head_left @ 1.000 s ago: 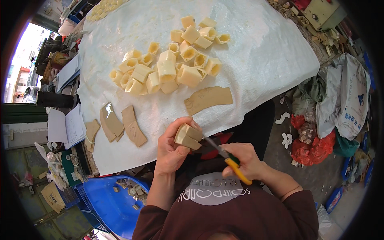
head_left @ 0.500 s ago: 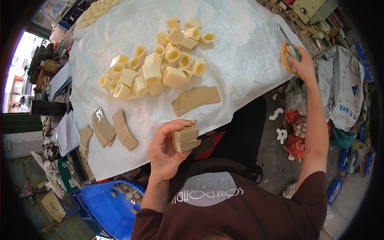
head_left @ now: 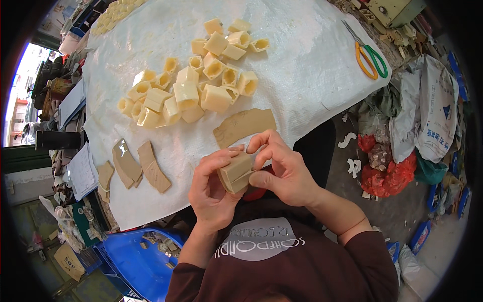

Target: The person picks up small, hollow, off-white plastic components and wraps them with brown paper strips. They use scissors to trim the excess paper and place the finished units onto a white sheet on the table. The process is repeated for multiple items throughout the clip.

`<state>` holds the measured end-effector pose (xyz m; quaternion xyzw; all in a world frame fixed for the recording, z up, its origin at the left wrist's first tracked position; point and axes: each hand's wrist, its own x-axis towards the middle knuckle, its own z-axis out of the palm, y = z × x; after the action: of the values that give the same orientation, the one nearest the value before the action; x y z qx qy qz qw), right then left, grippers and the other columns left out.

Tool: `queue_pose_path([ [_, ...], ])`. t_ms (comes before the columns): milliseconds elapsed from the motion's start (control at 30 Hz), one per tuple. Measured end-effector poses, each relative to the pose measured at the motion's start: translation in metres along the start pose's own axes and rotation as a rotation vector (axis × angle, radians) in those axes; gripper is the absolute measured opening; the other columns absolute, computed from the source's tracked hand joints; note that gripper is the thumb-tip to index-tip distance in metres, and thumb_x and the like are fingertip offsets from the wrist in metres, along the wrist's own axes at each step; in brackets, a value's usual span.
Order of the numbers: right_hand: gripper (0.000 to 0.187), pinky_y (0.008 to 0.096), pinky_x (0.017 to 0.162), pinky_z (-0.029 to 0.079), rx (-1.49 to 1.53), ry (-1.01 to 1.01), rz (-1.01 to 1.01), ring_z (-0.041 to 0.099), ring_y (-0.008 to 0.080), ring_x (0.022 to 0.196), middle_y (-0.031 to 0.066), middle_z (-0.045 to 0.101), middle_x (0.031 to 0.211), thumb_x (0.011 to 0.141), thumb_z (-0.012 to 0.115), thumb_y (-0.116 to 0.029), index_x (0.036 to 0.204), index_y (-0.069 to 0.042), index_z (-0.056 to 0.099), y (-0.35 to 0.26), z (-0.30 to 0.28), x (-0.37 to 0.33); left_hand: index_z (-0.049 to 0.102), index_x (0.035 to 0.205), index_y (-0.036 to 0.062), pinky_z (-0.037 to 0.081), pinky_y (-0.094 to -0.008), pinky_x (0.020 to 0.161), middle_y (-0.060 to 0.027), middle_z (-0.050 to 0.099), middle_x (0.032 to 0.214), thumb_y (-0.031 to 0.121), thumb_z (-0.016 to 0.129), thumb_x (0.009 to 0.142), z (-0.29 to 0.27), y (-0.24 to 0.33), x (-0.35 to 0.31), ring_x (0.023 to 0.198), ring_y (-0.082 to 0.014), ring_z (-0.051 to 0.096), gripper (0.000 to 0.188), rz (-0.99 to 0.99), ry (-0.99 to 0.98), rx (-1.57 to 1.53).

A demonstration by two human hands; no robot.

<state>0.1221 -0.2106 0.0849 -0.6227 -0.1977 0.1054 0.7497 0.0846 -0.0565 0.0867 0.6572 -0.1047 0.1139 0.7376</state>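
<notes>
Close to my body, my left hand (head_left: 214, 181) is closed round a small block wrapped in a tan sheet (head_left: 236, 172), with a seam line along the side. My right hand (head_left: 287, 173) pinches the wrapped block's right edge between thumb and fingers. Just beyond lies a flat, curved tan piece (head_left: 245, 126) on the white sheet (head_left: 297, 95). Several pale yellow hollow blocks (head_left: 187, 93) are heaped farther off. Scissors (head_left: 367, 55) with one orange and one green handle rest at the far right of the sheet, apart from both hands.
More flat tan pieces (head_left: 152, 167) lie at the sheet's left. A blue basin (head_left: 136, 264) with small scraps stands at the lower left. Plastic bags (head_left: 385, 176) and white paper-like scraps (head_left: 347, 141) lie on the floor at right. More yellow blocks (head_left: 113, 15) sit at the far left.
My right hand has let go of the scissors at the far right and come back to the wrapped block. The left hand still holds the block.
</notes>
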Motion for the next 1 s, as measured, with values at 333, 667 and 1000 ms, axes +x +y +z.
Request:
queue_pose_path([
  [333, 0.021, 0.0282, 0.077, 0.038, 0.332, 0.057, 0.032, 0.044, 0.0146, 0.090, 0.0060, 0.046, 0.094, 0.077, 0.068, -0.015, 0.081, -0.005, 0.049, 0.009, 0.016, 0.000, 0.047, 0.107, 0.0030, 0.046, -0.0389, 0.087, -0.0151, 0.054, 0.108, 0.017, 0.075, 0.071, 0.005, 0.005, -0.006, 0.105, -0.0313, 0.054, 0.048, 0.014, 0.084, 0.104],
  [667, 0.052, 0.0214, 0.059, 0.042, 0.793, -0.056, 0.214, 0.050, 0.0080, 0.080, 0.0032, 0.053, 0.092, 0.071, 0.076, -0.023, 0.112, -0.004, 0.049, 0.008, 0.010, 0.002, 0.045, 0.107, 0.0057, 0.046, -0.0374, 0.087, -0.0157, 0.054, 0.110, 0.014, 0.077, 0.068, 0.017, 0.005, -0.010, 0.101, -0.0274, 0.055, 0.050, -0.036, 0.084, -0.128],
  [1000, 0.041, 0.0232, 0.079, 0.038, 0.389, 0.070, 0.154, 0.045, 0.0098, 0.091, 0.0043, 0.048, 0.103, 0.092, 0.047, -0.027, 0.124, -0.002, 0.044, 0.009, 0.016, 0.000, 0.040, 0.103, 0.0077, 0.042, -0.0400, 0.092, -0.0161, 0.050, 0.113, 0.007, 0.073, 0.071, 0.016, -0.006, -0.002, 0.109, -0.0319, 0.051, 0.046, 0.150, 0.092, 0.102],
])
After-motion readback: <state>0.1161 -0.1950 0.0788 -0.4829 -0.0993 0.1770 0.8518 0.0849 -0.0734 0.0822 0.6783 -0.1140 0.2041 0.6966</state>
